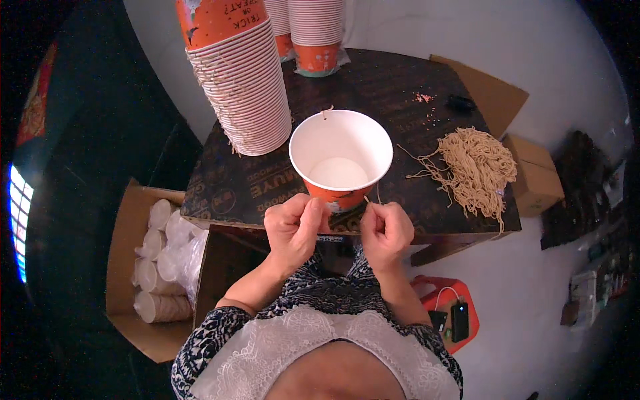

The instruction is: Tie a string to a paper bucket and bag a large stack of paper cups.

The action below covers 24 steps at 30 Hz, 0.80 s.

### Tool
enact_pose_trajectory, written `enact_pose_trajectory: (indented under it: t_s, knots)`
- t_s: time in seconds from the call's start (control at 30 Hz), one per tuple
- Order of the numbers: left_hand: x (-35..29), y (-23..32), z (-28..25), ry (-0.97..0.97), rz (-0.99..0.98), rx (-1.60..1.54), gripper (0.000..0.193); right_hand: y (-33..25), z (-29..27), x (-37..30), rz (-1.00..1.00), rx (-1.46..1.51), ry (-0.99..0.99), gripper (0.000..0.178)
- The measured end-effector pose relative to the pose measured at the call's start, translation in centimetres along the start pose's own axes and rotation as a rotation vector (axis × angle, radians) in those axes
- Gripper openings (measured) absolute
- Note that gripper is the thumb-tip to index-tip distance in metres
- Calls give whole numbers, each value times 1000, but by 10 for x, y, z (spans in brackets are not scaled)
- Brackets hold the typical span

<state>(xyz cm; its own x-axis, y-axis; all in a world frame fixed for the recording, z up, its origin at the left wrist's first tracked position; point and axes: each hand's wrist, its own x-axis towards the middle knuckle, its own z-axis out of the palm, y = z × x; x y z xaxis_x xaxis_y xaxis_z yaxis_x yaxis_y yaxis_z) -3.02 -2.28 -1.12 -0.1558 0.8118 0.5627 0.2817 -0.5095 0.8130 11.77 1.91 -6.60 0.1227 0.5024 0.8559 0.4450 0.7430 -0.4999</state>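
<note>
A paper bucket (340, 143), white inside and orange outside, stands upright at the table's front edge in front of me. A short beige cord end shows at its far rim. My left hand (293, 225) is closed at the bucket's near left side, thumb pressed on the curled fingers; whatever it holds is hidden. Just right of the bucket's base, my right hand (387, 232) is closed in a pinch, with a thin beige cord (379, 192) running into it. To the left rises a tall stack of nested buckets (247, 100), with cord pieces along its rims.
A pile of beige cords (475, 167) lies on the dark table (393, 87) at right. More stacked buckets (317, 40) stand at the back. An open carton (127, 267) with wrapped white cups is at lower left. A red stool (470, 313) carries a black device.
</note>
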Motion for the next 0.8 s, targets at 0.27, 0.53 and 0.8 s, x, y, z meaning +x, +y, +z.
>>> enact_pose_trajectory:
  t_s: [0.27, 0.53, 0.8]
  knots:
    - [-1, 0, -6, 11, -43, -54, 28, 2, 8, 3, -61, -57, 5, 18]
    - [0, -4, -9, 5, -35, -38, 27, 5, 14, 4, -69, -84, 4, 17]
    - [57, 10, -20, -78, 373, 315, 7, 3, 15, 8, -45, -113, -20, 16]
